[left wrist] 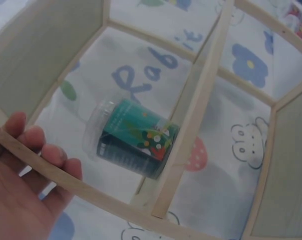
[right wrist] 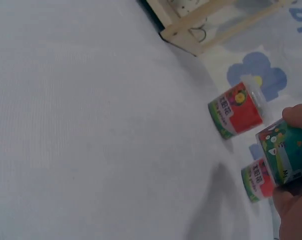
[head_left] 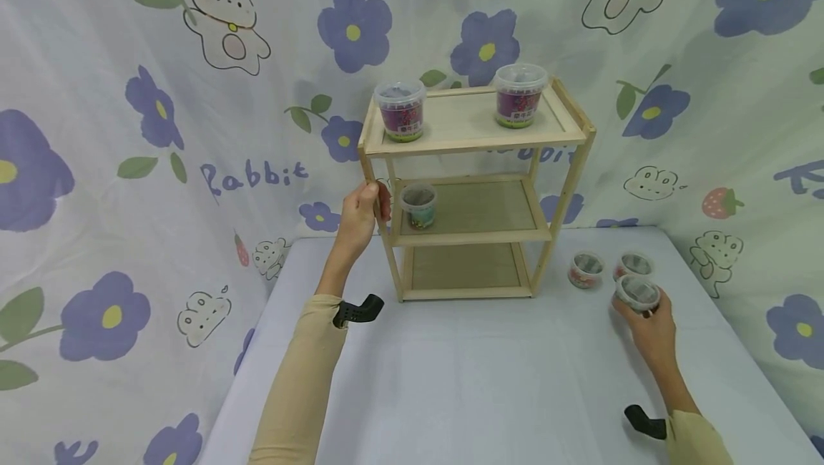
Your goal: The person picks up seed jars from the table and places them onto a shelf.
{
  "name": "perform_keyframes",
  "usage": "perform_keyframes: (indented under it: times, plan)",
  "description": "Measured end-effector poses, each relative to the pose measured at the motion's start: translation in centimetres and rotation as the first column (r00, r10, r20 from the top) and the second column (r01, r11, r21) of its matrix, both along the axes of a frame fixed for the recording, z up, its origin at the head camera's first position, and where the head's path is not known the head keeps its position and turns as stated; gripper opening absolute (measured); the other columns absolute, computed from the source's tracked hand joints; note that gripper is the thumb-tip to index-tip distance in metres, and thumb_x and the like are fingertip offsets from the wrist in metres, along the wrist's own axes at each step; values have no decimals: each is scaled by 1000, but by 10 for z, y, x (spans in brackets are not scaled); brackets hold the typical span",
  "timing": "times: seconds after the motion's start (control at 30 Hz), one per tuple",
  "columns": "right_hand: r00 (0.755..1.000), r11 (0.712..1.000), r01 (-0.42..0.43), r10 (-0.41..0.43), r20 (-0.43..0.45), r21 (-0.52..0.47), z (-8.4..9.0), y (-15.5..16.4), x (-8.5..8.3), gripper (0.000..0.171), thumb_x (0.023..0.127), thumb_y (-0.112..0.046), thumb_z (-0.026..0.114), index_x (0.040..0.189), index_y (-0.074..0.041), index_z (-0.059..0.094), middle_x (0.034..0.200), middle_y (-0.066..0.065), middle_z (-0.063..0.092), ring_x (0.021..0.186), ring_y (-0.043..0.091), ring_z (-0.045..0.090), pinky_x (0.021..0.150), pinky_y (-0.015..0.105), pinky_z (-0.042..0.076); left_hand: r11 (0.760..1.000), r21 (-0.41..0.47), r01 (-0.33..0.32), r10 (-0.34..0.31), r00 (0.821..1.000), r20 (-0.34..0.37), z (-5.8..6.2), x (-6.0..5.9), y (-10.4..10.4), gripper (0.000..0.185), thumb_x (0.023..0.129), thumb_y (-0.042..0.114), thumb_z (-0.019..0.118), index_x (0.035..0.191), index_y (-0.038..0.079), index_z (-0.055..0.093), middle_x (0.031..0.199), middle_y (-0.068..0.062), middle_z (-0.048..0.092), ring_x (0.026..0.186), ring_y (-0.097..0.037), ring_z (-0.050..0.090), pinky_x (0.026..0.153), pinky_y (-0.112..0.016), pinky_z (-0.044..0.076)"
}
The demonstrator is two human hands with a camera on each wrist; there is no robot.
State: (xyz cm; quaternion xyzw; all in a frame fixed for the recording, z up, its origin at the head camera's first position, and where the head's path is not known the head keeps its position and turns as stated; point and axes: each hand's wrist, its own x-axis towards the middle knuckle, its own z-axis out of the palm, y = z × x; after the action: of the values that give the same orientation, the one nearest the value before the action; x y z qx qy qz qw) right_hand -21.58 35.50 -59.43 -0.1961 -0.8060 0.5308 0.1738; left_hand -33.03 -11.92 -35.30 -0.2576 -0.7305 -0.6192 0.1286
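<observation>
My left hand [head_left: 360,218] holds the front left post of a three-tier wooden shelf [head_left: 473,238]; in the left wrist view its fingers [left wrist: 53,154] bend around the post. Beside that hand, a clear plastic tub with a teal label [head_left: 420,209] stands on the middle tier. My right hand [head_left: 655,329] grips a second teal-labelled tub [right wrist: 287,152] above the white table. Just beyond it are two red-labelled tubs, one [head_left: 586,270] to the left and another [head_left: 634,265] partly behind the gripped tub.
On the top tier stand two larger purple-labelled tubs, one at the left [head_left: 402,118] and one at the right [head_left: 518,104]. The white table [head_left: 489,379] runs up to a patterned cloth backdrop [head_left: 257,129] behind and at the sides.
</observation>
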Motion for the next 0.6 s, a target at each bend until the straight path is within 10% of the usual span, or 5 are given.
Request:
perform_keyframes:
  times: [0.6]
  plan:
    - [987,989,-129,135,-91,66,61,-47,5,84,92,-21,70,155,-2,18,154,28,30,143,47,28,113,59,28,1000,20,-5,5,1000,0,0,1,2,43,103,17,32,89,-21,48,75,-40,44,60,-32,47,59,-45,46]
